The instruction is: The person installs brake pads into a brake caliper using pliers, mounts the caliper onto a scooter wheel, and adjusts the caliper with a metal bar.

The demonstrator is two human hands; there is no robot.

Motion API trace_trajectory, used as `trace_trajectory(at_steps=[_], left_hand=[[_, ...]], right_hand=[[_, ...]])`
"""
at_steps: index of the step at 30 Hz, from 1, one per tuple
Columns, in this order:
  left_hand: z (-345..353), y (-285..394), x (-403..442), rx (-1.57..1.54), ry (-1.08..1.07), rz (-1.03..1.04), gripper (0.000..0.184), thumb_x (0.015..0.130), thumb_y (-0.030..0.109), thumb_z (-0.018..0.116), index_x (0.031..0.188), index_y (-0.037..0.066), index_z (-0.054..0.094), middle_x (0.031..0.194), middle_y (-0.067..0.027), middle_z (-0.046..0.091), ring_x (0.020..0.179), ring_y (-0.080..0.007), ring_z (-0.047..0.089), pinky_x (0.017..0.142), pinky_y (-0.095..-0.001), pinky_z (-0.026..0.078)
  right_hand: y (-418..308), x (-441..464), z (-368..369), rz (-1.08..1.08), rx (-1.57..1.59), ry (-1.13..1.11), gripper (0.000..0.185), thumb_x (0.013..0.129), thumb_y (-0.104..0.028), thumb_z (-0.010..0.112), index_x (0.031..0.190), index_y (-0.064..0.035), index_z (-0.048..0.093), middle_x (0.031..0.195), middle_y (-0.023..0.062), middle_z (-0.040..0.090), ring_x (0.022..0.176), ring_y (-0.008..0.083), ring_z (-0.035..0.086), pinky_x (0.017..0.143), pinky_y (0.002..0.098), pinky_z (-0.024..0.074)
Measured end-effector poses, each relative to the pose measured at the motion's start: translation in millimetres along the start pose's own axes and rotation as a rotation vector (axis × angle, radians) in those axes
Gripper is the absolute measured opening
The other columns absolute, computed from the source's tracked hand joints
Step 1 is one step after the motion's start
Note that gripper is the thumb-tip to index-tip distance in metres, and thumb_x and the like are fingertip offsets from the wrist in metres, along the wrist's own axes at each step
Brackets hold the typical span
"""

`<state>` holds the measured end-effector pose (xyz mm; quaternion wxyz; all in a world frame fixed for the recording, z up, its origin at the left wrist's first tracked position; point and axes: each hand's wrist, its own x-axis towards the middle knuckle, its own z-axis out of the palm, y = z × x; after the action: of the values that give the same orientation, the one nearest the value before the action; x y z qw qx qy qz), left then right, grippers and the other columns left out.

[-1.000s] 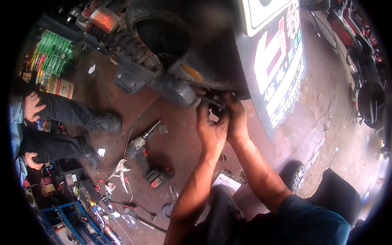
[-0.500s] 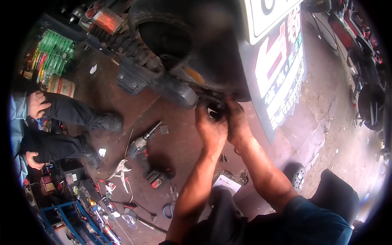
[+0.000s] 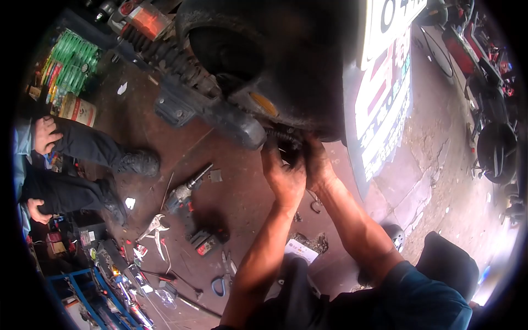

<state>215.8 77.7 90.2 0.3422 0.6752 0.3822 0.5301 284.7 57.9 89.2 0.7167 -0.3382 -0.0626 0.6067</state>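
Well, from where I watch, the dark vehicle body (image 3: 305, 82) fills the top of the view, a rounded black arm (image 3: 242, 127) slanting beneath it. Under its lower edge, my left hand (image 3: 285, 177) and right hand (image 3: 319, 160) are nearly together, fingers curled; the fingertips are in shadow, so I can't tell how tightly either one grips. Just above the left fingers, a ribbed piece (image 3: 282, 135) runs from the arm's end toward the right hand, dark, narrow and closely ridged.
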Motion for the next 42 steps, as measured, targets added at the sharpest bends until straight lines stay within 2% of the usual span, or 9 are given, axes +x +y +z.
trace_trajectory(at_steps=[4,8,14,18,21,26,33,40,42], left_hand=[[-15.0,-1.9,-12.4,0.077,0.049,0.022,0.033,0.079,-0.006,0.067,0.111,0.000,0.060,0.102,-0.0114,0.063,0.095,-0.0253,0.061,0.083,-0.0355,0.049],[-43.2,-21.1,-48.0,0.127,0.046,-0.088,0.041,0.078,-0.003,0.071,0.118,-0.004,0.059,0.105,-0.0162,0.064,0.099,-0.0306,0.062,0.086,-0.0398,0.051],[-60.2,-37.1,-76.1,0.035,-0.037,-0.268,0.027,0.080,-0.005,0.070,0.106,-0.002,0.064,0.100,-0.0163,0.065,0.093,-0.0313,0.064,0.084,-0.0384,0.052],[-55.9,-41.6,-81.2,-0.032,-0.065,-0.298,0.024,0.080,-0.005,0.071,0.103,-0.002,0.065,0.098,-0.0150,0.067,0.091,-0.0295,0.066,0.083,-0.0361,0.052],[-59.7,-32.3,-73.6,-0.067,-0.103,-0.460,0.021,0.080,-0.004,0.071,0.100,-0.002,0.065,0.097,-0.0148,0.067,0.089,-0.0283,0.066,0.081,-0.0340,0.052],[-68.3,-57.6,-91.1,-0.098,-0.073,-0.540,0.021,0.080,0.001,0.073,0.100,0.001,0.067,0.094,-0.0134,0.069,0.086,-0.0265,0.068,0.078,-0.0323,0.053],[-75.3,-54.5,-99.1,-0.030,-0.129,-0.649,0.018,0.083,0.008,0.071,0.101,0.003,0.067,0.099,-0.0154,0.070,0.089,-0.0286,0.070,0.080,-0.0354,0.054],[-62.8,-41.1,-66.3,-0.136,-0.098,-0.666,0.018,0.085,0.011,0.069,0.101,0.003,0.067,0.098,-0.0150,0.071,0.091,-0.0272,0.070,0.082,-0.0350,0.055],[-54.6,-22.4,-53.6,-0.133,-0.142,-0.640,0.017,0.087,0.006,0.068,0.103,0.000,0.066,0.095,-0.0113,0.070,0.089,-0.0184,0.066,0.081,-0.0304,0.052]], right_hand=[[1.4,3.1,3.4,-0.146,-0.064,-0.115,0.072,0.091,-0.059,0.059,0.138,-0.0053,0.047,0.129,0.0108,0.057,0.120,0.0257,0.054,0.109,0.0402,0.0389],[-1.1,0.0,15.0,-0.050,0.030,0.047,0.073,0.092,-0.061,0.055,0.144,-0.0118,0.043,0.142,0.0106,0.052,0.133,0.0319,0.047,0.116,0.0492,0.0266],[1.4,0.3,17.7,-0.164,-0.151,0.024,0.069,0.093,-0.060,0.054,0.142,-0.0122,0.045,0.137,0.0078,0.055,0.132,0.0294,0.048,0.113,0.0495,0.0321],[-3.1,-0.2,33.7,-0.145,0.110,0.023,0.041,0.101,-0.034,0.050,0.129,-0.0046,0.049,0.128,0.0114,0.057,0.124,0.0274,0.052,0.101,0.0427,0.0455],[-1.7,5.4,45.7,-0.202,0.038,0.033,0.039,0.100,-0.032,0.050,0.129,-0.0050,0.050,0.128,0.0110,0.057,0.123,0.0261,0.052,0.102,0.0442,0.0447],[-4.2,10.0,45.8,-0.144,0.012,-0.085,0.053,0.096,-0.052,0.048,0.131,-0.0117,0.054,0.128,0.0054,0.058,0.120,0.0229,0.053,0.099,0.0399,0.0435],[1.5,12.2,42.7,-0.123,-0.043,-0.050,0.075,0.089,-0.070,0.052,0.132,-0.0088,0.052,0.135,0.0099,0.054,0.126,0.0264,0.046,0.099,0.0392,0.0408],[-13.9,12.8,20.5,0.035,-0.110,-0.134,0.063,0.086,-0.069,0.055,0.113,-0.0120,0.063,0.105,0.0041,0.062,0.100,0.0226,0.054,0.090,0.0397,0.0425],[-10.3,8.6,18.8,0.018,-0.098,-0.122,0.062,0.088,-0.069,0.054,0.112,-0.0122,0.062,0.105,0.0044,0.061,0.099,0.0228,0.054,0.089,0.0389,0.0427]])
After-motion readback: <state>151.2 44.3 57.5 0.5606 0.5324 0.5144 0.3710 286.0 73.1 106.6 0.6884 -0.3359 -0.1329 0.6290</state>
